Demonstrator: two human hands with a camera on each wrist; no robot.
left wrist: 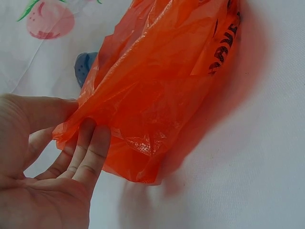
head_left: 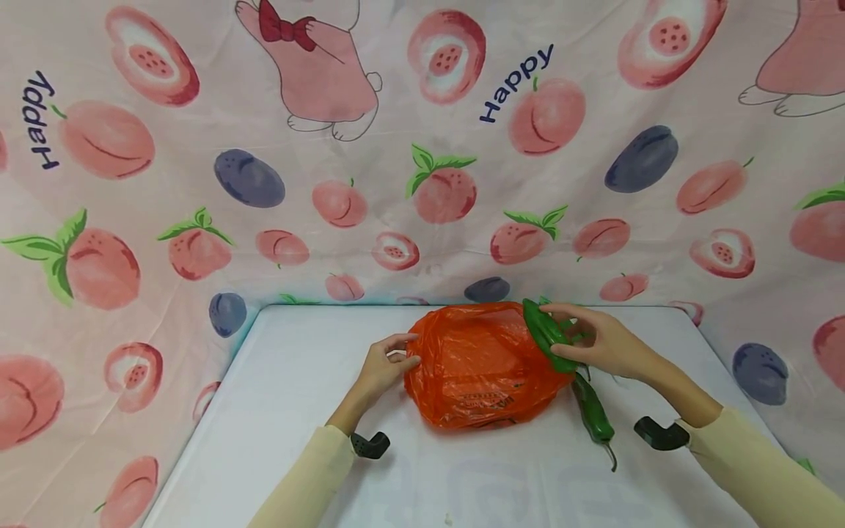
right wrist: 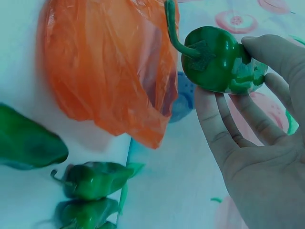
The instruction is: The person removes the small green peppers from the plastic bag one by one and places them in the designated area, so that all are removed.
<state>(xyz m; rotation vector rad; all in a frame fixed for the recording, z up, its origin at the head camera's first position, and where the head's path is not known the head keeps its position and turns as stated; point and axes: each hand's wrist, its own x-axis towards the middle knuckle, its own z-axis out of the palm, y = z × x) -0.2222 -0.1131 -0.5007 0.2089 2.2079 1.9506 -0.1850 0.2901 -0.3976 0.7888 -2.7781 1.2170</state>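
Observation:
An orange plastic bag [head_left: 475,359] lies puffed out on the white table, its mouth toward the right. My left hand [head_left: 383,367] pinches the bag's left end between thumb and fingers, and the left wrist view shows the gathered film [left wrist: 138,105] close up. By the bag's right side, my right hand [head_left: 607,341] holds a long green pepper [head_left: 544,330] between thumb and fingertips. In the right wrist view this pepper [right wrist: 214,59] shows its stem end, raised beside the bag mouth. Another green pepper [head_left: 594,414] rests on the table below the right hand.
More green peppers [right wrist: 95,180] lie near the table's far edge, partly hidden behind my right hand in the head view. A cloth printed with fruit [head_left: 396,213] hangs behind and along both sides of the table. Dark wrist-worn devices [head_left: 661,434] sit on both forearms.

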